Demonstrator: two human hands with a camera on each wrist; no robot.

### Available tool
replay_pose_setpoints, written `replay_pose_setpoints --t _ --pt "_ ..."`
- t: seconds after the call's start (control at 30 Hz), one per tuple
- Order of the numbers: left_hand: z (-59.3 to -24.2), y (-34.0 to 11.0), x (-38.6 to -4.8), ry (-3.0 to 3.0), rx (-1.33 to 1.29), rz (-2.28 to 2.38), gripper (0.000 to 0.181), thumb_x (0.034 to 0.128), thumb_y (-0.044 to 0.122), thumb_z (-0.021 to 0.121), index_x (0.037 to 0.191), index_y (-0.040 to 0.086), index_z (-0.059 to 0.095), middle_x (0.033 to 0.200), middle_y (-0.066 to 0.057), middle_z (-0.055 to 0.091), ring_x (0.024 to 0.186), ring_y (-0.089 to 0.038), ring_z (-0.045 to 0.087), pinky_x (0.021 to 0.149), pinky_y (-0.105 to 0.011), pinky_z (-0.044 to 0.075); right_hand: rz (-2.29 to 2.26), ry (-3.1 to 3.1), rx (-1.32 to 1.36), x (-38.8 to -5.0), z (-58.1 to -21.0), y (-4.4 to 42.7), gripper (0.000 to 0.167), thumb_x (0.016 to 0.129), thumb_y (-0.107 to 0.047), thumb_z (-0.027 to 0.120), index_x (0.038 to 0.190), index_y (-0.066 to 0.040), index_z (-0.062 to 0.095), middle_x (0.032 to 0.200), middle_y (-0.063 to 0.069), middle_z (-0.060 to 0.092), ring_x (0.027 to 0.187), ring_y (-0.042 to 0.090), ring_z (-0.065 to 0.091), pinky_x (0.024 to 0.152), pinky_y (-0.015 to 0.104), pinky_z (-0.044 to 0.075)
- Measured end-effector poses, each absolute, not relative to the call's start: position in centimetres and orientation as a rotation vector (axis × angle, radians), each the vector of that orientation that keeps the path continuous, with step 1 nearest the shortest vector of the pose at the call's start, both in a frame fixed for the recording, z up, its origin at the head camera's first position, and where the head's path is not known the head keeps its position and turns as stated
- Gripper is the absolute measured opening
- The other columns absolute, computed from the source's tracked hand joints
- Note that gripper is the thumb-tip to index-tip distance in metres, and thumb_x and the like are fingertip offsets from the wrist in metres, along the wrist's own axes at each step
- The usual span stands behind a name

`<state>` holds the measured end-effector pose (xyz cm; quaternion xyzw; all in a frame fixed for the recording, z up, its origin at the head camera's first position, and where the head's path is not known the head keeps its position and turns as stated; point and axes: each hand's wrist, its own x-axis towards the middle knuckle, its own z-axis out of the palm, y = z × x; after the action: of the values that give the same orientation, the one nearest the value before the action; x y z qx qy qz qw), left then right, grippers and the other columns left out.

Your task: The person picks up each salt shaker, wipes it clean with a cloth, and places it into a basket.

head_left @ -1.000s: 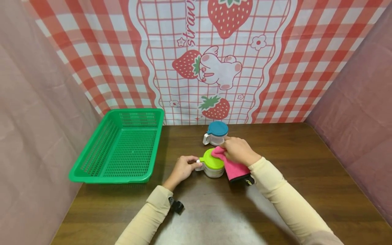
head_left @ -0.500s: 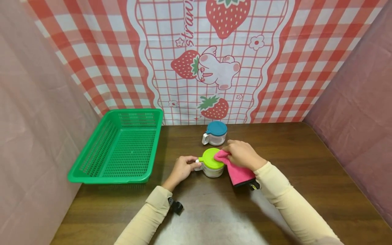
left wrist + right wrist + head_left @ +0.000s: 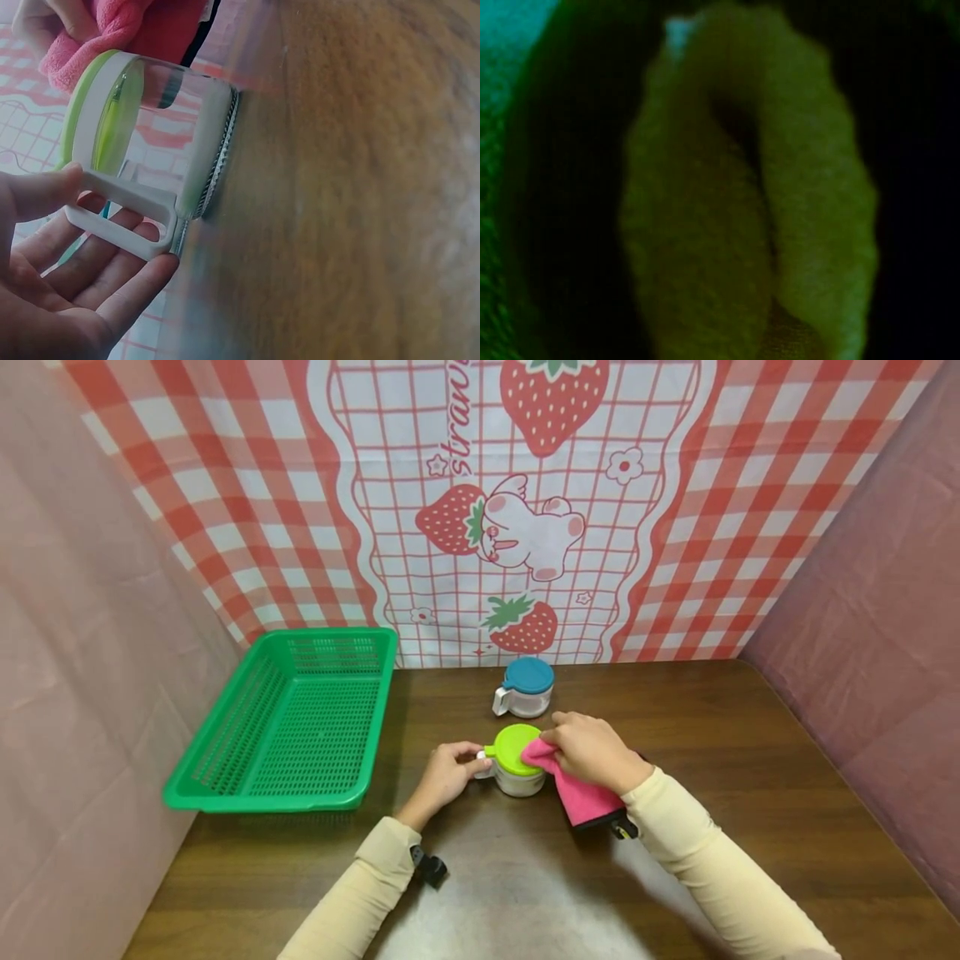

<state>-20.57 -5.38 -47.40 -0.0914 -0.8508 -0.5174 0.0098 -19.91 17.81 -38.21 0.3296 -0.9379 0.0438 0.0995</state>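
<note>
The jar (image 3: 520,782) stands upright near the middle of the table (image 3: 765,802), its green lid (image 3: 513,747) on. The left hand (image 3: 446,774) pinches its handle (image 3: 112,234), thumb on top and fingers beneath the loop. The right hand (image 3: 596,750) grips a bunched pink cloth (image 3: 585,799) between thumb and fingers, pressing it over the lid's right edge; the black hem drops just beside the jar. The right wrist view is too dark and blurred to add to this.

The blue-lidded jar (image 3: 529,700) stands just behind, near the table's back edge along the checked backdrop (image 3: 300,535), with a narrow gap between the two jars. The green basket (image 3: 381,718) fills the table's left side; a strip of wood separates its right rim from the left hand. The widest stretch of wood runs from the right sleeve (image 3: 712,852) to the table's right edge.
</note>
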Motion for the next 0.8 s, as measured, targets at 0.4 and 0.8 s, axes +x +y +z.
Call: replay_pose_setpoints --t 0.4,0.8 --pt "-47.9 -5.3 -20.4 -2.62 -0.298 -1.68 0.023 0.0852 0.016 0.073 0.101 -0.001 0.073 0.097 -0.016 0.074 0.09 -0.025 0.068 0.081 -0.032 0.055 0.118 -2.744 0.99 -19.9 -38.4 17.7 0.02 0.074 -0.001 0.067 0.082 -0.018 0.074 0.074 0.002 0.053 0.07 0.024 0.056 0.053 0.039 0.047" --pt "-47.8 -5.5 -20.6 -2.668 -0.262 -1.642 0.023 0.0842 0.022 0.074 0.099 0.004 0.075 0.094 -0.012 0.074 0.087 -0.02 0.064 0.079 -0.032 0.051 0.058 -2.681 1.024 -19.2 -38.4 16.4 0.012 0.076 -0.004 0.07 0.076 -0.016 0.072 0.076 0.003 0.059 0.071 0.023 0.059 0.053 0.04 0.049"
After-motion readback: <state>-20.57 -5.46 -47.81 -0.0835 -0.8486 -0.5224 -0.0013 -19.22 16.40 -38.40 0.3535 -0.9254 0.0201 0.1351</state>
